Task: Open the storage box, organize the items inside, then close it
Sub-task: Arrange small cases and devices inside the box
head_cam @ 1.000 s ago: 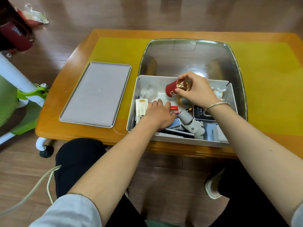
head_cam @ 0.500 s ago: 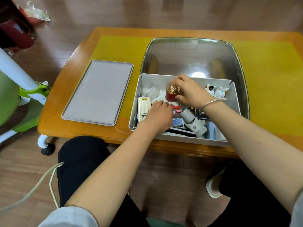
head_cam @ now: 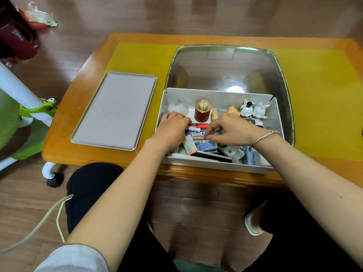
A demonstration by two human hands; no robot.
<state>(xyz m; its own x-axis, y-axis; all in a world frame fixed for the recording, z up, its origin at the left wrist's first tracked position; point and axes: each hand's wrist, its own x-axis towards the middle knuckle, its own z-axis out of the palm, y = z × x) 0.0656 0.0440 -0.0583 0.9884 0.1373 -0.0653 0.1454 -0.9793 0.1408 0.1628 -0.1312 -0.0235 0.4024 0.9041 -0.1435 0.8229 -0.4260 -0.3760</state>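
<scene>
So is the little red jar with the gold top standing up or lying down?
Standing up. The red jar sits on its base at the back of the storage box, gold cap on top, with neither hand touching it.

Home room: wooden coffee table (head_cam: 64, 146), wood floor (head_cam: 196, 14).

green chair (head_cam: 11, 122), metal tray (head_cam: 225, 71); cord (head_cam: 39, 222)

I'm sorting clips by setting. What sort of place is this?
Probably a home living room: a low wooden coffee table on wood-plank flooring, with a storage box of rabbit figurines and small household items.
</scene>
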